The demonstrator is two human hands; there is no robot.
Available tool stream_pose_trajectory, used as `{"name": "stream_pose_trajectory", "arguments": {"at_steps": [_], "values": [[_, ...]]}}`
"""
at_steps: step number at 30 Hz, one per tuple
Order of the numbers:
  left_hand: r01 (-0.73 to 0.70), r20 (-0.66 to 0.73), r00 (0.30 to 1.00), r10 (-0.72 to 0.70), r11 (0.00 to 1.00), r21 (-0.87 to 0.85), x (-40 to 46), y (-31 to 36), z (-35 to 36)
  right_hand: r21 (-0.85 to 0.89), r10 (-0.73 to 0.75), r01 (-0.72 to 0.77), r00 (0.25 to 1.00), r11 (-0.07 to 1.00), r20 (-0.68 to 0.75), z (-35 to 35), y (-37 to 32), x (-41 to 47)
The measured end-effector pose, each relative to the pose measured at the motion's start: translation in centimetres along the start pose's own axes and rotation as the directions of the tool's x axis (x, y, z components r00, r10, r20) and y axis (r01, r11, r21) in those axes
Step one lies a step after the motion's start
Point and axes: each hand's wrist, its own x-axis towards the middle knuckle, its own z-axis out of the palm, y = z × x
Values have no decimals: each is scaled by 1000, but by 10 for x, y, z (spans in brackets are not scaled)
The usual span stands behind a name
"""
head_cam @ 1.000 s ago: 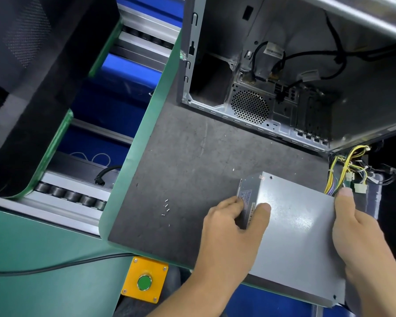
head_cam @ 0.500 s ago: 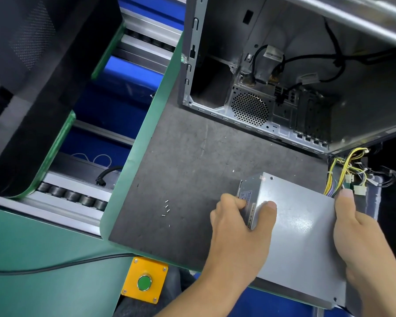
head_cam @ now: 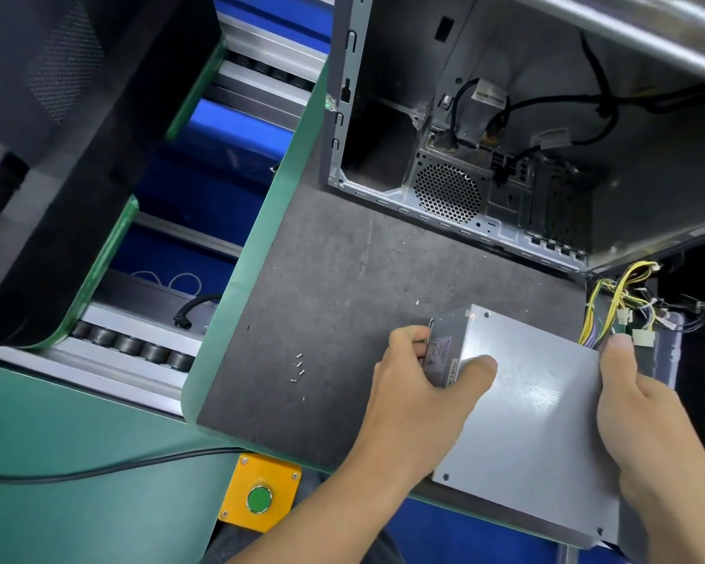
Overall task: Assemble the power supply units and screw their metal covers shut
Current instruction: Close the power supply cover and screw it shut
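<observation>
1. A grey rectangular metal power supply unit is shown at the near right corner of the dark grey work mat, its near end overhanging the mat's near edge.
2. The left hand is seen grasping the unit's far left corner: the thumb is laid on the top cover, and the fingers are curled round the labelled side face.
3. The right hand is seen gripping the unit's right edge, with the thumb pressed on the top cover near the far right corner; its fingers are hidden behind the unit.
4. A bundle of yellow and black wires with white connectors is seen emerging at the unit's far right end, just beyond the right thumb.
5. An open silver metal computer case is shown at the far edge of the mat, with a round perforated fan grille and black cables visible inside.
6. A few small silver screws are seen lying loose on the mat, to the left of the left hand.
7. A yellow box with a green push button is mounted below the mat's near edge, on the green bench frame.
</observation>
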Motion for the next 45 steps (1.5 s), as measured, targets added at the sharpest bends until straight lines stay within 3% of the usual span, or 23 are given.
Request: {"name": "stream_pose_trajectory", "arguments": {"at_steps": [24,41,45], "values": [[24,41,999,-29,992,124,19,-7,-19,-50,-1,2,1000,999,9,1,-11,-8],[16,45,999,-19,998,54,17,-4,-21,-6,-12,12,1000,1000,-18,4,-20,-13],[-39,-21,999,46,963,265,9,-3,-18,5,-20,20,1000,1000,3,2,-19,-12]]}}
